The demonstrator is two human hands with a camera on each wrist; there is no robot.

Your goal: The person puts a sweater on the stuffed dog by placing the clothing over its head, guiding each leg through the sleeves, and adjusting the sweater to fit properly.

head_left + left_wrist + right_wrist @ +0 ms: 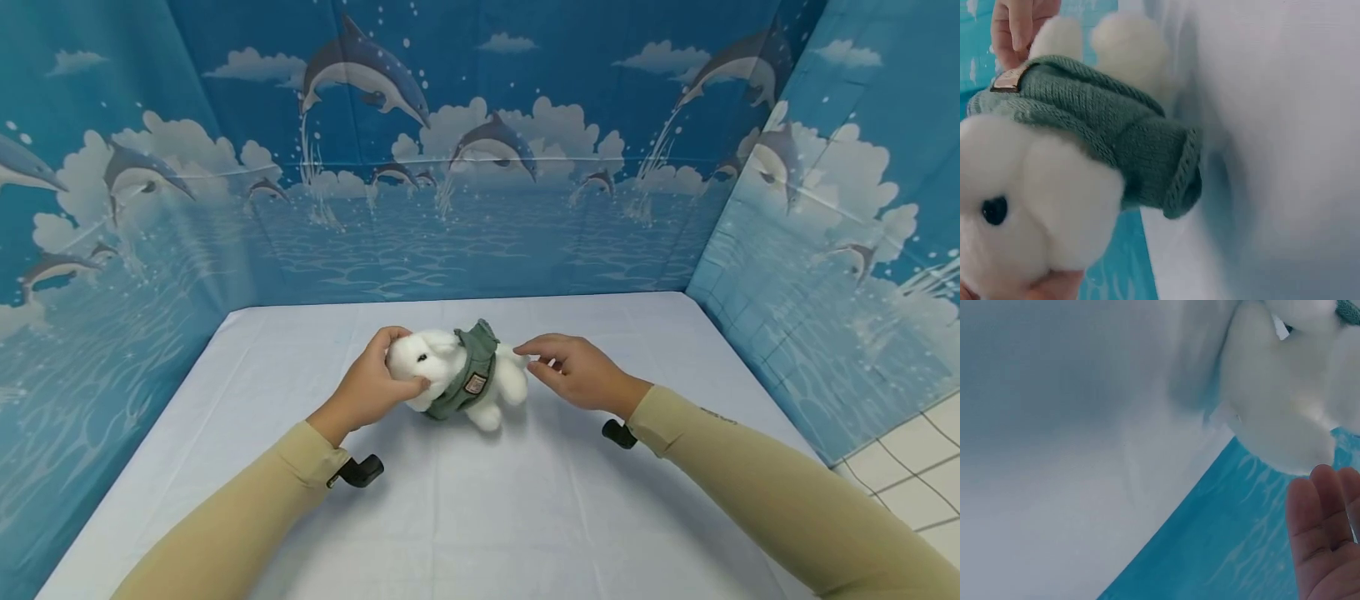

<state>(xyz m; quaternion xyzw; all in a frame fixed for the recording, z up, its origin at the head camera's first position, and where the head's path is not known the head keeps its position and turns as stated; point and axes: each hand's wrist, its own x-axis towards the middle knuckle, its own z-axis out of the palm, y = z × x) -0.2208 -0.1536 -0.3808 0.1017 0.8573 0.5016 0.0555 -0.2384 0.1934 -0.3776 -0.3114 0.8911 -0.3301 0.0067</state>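
A white plush toy (444, 367) with dark eyes wears a green knitted sweater (1094, 109) bearing a small label (475, 383). It lies on its side over the white table, head to the left. My left hand (375, 385) grips the head, thumb on the near side and fingers round the far side. In the left wrist view the head (1035, 200) fills the lower left. My right hand (573, 371) is at the toy's rear end, fingers extended, fingertips right at the white fur. The right wrist view shows those fingers (1321, 509) just below the plush's rounded rear (1279, 406).
A white cloth (517, 517) covers the table. Blue curtains (480, 233) printed with dolphins hang along its back and both sides. White floor tiles (915, 475) show at the right. Each wrist carries a black camera mount (360, 472).
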